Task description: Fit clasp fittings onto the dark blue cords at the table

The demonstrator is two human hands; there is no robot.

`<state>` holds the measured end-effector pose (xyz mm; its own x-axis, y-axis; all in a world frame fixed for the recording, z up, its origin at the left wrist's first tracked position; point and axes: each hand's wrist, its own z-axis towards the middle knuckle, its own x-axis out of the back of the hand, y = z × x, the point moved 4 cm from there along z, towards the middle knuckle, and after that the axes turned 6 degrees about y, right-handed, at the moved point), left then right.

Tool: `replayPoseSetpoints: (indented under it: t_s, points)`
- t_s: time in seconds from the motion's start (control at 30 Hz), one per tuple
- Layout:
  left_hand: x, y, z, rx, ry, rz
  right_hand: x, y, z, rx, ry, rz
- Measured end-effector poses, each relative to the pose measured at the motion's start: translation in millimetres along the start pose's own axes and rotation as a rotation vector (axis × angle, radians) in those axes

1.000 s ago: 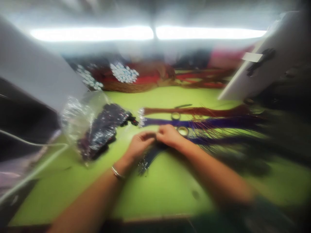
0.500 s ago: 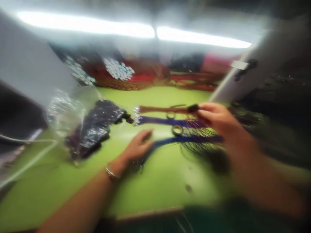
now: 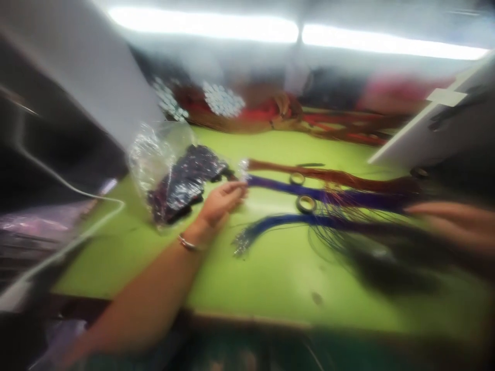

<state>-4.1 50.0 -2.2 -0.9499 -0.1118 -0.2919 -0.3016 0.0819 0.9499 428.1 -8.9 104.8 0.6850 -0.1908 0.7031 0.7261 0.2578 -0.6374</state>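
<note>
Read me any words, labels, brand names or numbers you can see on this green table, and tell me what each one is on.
None can be read; the picture is badly blurred.
White board at right: a pale tag, too blurred to tell if it bears text.
Clear plastic bag near the left hand: no print visible.
Cord bundles: no labels visible.

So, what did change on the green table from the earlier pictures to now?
The right hand left the blue cord bundle, rose over the cords, then swept out to the right; blur hides whether it holds anything. The left hand slid off that bundle toward the end of the purple bundle. The plastic bag, both rings and the brown bundle stayed in place.
</note>
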Motion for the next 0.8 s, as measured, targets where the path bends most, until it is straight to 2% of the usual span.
replayPoseSetpoints:
  t_s: [0.03,0.07,0.13,0.2,0.23,0.3,0.37,0.43,0.53,0.67,0.8]
  points:
    - [6.5,4.1,1.3,-0.017,0.046,0.020,-10.1,-26.5,10.7,0.051,0.066,-0.072]
    - [13.3,7.2,2.9,-0.040,0.089,0.051,-29.5,-54.0,21.0,0.119,0.029,-0.093]
    - [27.8,11.0,7.3,-0.101,0.168,0.132,-86.0,-106.1,36.9,0.264,-0.144,-0.002]
    - [42.2,13.7,12.4,-0.178,0.243,0.209,-157.0,-143.9,42.1,0.349,-0.420,0.009]
    - [49.1,15.1,15.0,-0.216,0.276,0.237,-190.3,-156.5,41.8,0.379,-0.506,-0.026]
    - [61.6,18.7,20.1,-0.277,0.325,0.284,-244.6,-170.3,38.9,0.417,-0.580,-0.144]
    - [72.7,23.0,24.3,-0.322,0.363,0.327,-279.7,-171.8,34.7,0.413,-0.618,-0.268]
    - [81.8,26.2,26.8,-0.352,0.414,0.369,-296.5,-166.7,31.4,0.379,-0.636,-0.346]
    - [84.5,25.3,26.8,-0.381,0.453,0.470,-303.1,-158.7,27.3,0.379,-0.664,-0.355]
    - [61.3,21.1,26.3,-0.483,0.339,0.741,-300.6,-150.2,31.0,0.330,-0.596,-0.271]
    - [31.7,26.9,37.9,-0.687,0.157,1.047,-293.5,-138.2,48.4,0.130,-0.385,-0.015]
